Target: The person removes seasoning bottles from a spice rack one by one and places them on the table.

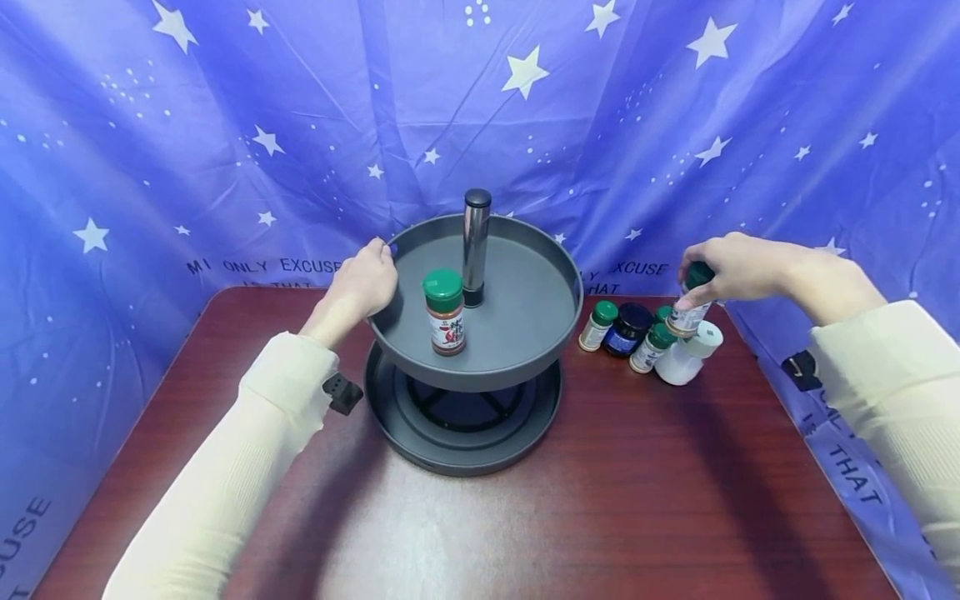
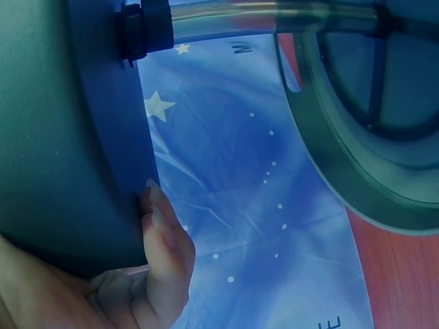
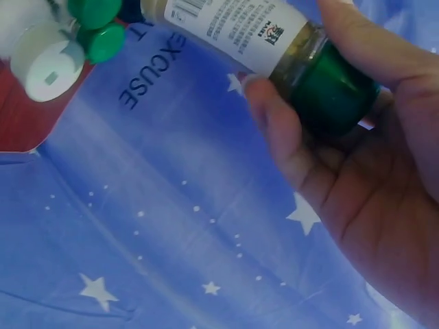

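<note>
The right hand (image 1: 731, 268) is gripping a green-capped jar (image 1: 692, 300) by its cap; the left hand (image 1: 365, 279), fingers curled, is holding the tray's (image 1: 540, 333) left rim.

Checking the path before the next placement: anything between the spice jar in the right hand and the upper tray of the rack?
Nothing visible blocks it. The right hand grips the green-capped spice jar above the cluster of jars on the table. The upper tray holds only one red-labelled jar near its front-left and the centre post. The left hand holds the far-left rim.
</note>
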`<state>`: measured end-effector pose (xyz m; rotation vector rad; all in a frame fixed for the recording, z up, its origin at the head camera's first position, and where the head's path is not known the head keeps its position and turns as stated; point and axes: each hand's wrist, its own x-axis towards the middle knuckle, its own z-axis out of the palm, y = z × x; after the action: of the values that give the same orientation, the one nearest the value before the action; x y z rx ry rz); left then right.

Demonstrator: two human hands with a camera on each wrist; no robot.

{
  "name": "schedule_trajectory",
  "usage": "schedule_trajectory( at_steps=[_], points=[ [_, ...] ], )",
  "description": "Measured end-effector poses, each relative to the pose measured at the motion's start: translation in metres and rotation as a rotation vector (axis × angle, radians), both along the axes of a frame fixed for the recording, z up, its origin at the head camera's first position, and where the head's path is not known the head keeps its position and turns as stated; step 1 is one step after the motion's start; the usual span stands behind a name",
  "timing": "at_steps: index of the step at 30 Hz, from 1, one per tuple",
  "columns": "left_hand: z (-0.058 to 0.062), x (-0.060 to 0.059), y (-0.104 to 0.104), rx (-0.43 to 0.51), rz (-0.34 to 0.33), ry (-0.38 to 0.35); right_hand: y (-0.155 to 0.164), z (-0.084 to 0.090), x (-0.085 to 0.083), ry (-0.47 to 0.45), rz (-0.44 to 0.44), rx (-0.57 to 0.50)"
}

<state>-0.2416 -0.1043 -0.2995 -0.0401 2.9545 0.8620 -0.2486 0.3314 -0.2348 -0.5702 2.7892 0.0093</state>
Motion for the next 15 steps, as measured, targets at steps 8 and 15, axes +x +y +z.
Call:
schedule_trajectory(
  at_steps=[8, 15],
  points=[
    [0.002, 0.002, 0.000, -0.003, 0.006, -0.006, 0.016, -0.007, -0.003, -0.050, 0.001, 0.007],
    [0.002, 0.003, 0.000, -0.009, 0.006, 0.010, 0.017, -0.016, -0.002, -0.157, -0.014, 0.007]
  ],
)
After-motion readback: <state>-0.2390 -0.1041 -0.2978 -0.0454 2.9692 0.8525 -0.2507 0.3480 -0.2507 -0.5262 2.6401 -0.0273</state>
